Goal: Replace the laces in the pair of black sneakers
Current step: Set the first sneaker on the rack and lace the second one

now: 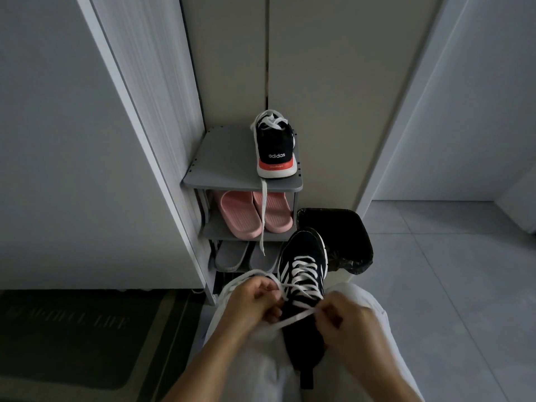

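A black sneaker with white stripes lies on my lap between my knees, toe pointing away, laced with a white lace. My left hand pinches one lace end at the sneaker's left side. My right hand pinches the other end, which runs across the tongue. The second black sneaker stands heel toward me on the top of the grey shoe rack. Its white lace hangs loose over the shelf's front edge.
Pink slippers sit on the rack's middle shelf and grey slippers on the one below. A bin with a black bag stands right of the rack. A dark doormat lies at lower left, tiled floor at right.
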